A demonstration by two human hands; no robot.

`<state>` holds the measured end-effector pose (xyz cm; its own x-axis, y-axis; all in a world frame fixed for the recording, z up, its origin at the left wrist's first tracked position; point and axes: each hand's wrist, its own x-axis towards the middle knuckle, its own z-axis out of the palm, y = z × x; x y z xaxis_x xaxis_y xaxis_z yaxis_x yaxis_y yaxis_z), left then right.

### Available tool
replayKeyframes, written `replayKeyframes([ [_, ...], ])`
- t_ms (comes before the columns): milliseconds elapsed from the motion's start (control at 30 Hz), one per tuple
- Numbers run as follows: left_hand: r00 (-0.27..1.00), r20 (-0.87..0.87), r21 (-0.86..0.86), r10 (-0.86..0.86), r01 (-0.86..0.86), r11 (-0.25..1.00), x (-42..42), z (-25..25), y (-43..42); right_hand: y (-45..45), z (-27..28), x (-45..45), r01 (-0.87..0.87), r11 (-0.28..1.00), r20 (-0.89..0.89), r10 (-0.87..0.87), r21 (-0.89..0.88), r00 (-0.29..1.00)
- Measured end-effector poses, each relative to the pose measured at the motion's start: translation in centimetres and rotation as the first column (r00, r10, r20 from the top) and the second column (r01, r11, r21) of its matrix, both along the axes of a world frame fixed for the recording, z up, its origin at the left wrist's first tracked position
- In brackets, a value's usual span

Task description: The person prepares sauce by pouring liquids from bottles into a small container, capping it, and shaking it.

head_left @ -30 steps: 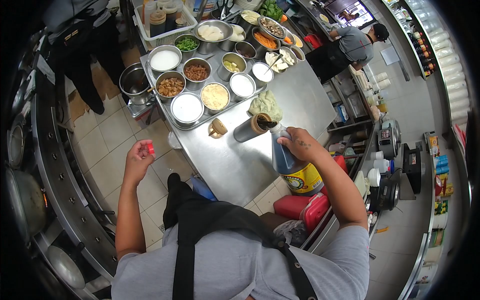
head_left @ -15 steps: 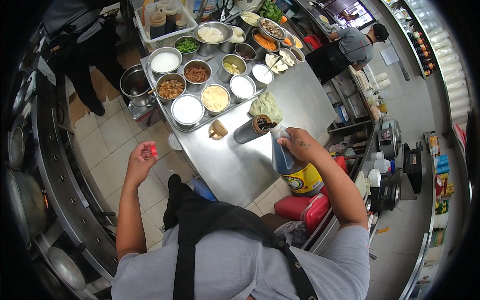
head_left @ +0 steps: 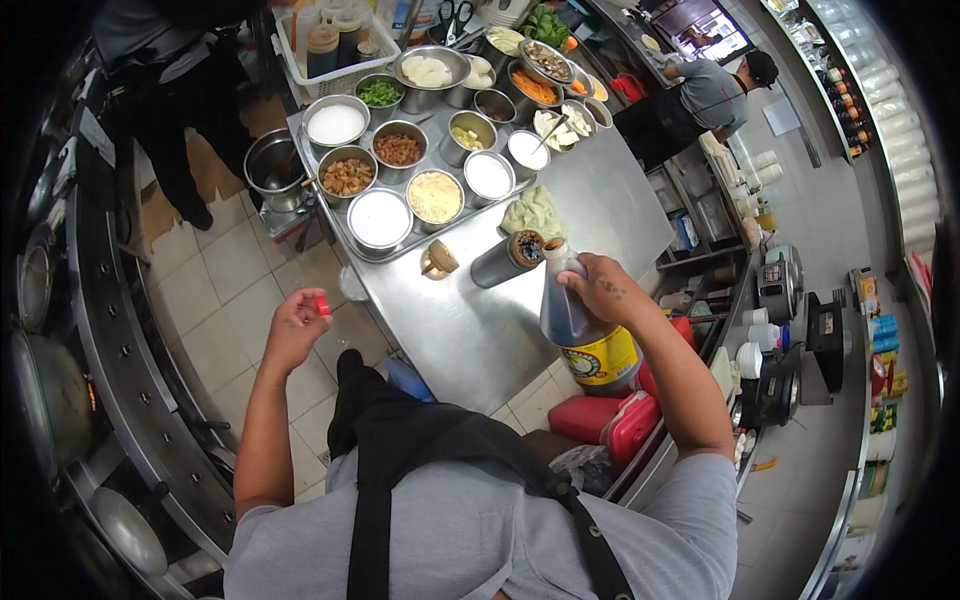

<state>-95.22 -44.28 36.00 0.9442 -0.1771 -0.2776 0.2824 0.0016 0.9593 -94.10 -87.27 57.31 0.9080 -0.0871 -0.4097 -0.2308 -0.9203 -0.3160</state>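
Note:
My right hand (head_left: pixel 600 290) grips the neck of a large bottle (head_left: pixel 597 350) with dark liquid and a yellow label, at the table's near right edge. The bottle's open mouth is beside the open top of a dark-filled squeeze bottle (head_left: pixel 495 264), with no stream between them. My left hand (head_left: pixel 296 328) pinches a small red cap (head_left: pixel 322 306) over the floor, left of the table. A tan bottle cap (head_left: pixel 438 260) lies on the steel table (head_left: pixel 460 345), left of the squeeze bottle. Behind that bottle is a crumpled green cloth (head_left: pixel 532 212).
Metal bowls of food, one with yellow crumbs (head_left: pixel 435 197), fill a tray at the back. A white basket (head_left: pixel 345 78) holds bottles. One person (head_left: pixel 170 90) stands at the back left, another (head_left: pixel 705 98) at the back right. A red container (head_left: pixel 630 428) sits below the table's right side.
The dark stream from the large bottle has stopped, and its mouth has tipped back up, slightly away from the squeeze bottle. My left hand has moved a little right and down with the red cap.

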Motion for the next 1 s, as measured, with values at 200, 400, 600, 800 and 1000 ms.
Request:
replayKeyframes([
  [200,0.981,-0.009,-0.22,-0.193,0.186,0.957,-1.1,2.4,-6.4,-0.9,0.9,-2.1,-0.012,1.0,0.157,0.01,0.009,0.988],
  [400,0.86,0.381,-0.287,-0.338,0.458,0.841,-1.2,9.6,-19.2,0.6,1.2,-6.9,0.004,0.957,0.304,-0.097,0.291,0.948],
  [600,0.66,0.625,0.227,-0.417,0.357,0.906,-0.7,18.7,-21.2,2.1,0.6,-10.1,-0.029,0.907,0.369,-0.142,0.421,0.918],
  [800,0.515,0.661,0.476,-0.546,0.275,0.835,-1.5,20.9,-20.5,2.9,-0.9,-11.8,-0.085,0.867,0.418,-0.149,0.491,0.896],
  [1000,0.516,0.512,0.7,-0.687,0.213,0.682,-2.0,23.8,-21.5,3.5,-1.4,-13.3,-0.168,0.846,0.519,-0.143,0.506,0.843],
])
